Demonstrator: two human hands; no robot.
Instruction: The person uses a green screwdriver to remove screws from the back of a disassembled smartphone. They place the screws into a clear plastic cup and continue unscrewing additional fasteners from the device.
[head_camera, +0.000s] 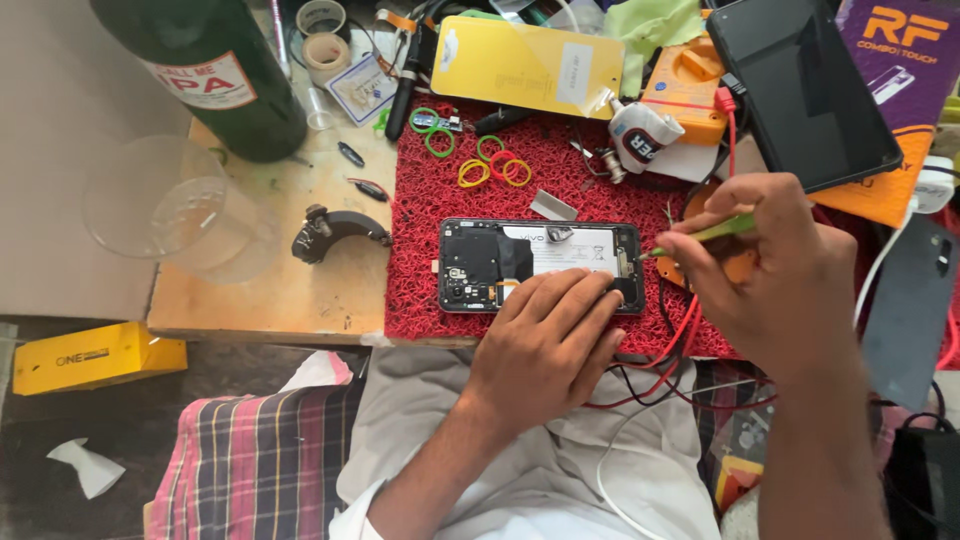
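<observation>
A black opened smartphone with its back cover off (540, 264) lay on a red bristly mat (420, 290) covering a worn wooden bench (260, 290). The left hand (545, 345) pressed flat on its lower edge, fingers spread. The right hand (770, 270) pinched a slim green-handled tool (700, 236), tip at the phone's right end. A dark green glass bottle (205, 65) stood well apart, upper left.

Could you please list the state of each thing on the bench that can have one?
Phone: back cover off, insides exposed, flat on the red mat.
Left hand: fingers pressing on the phone.
Right hand: gripping a green tool, tip at the phone's edge.
Tablet: screen dark.
Green bottle: standing upright.
</observation>
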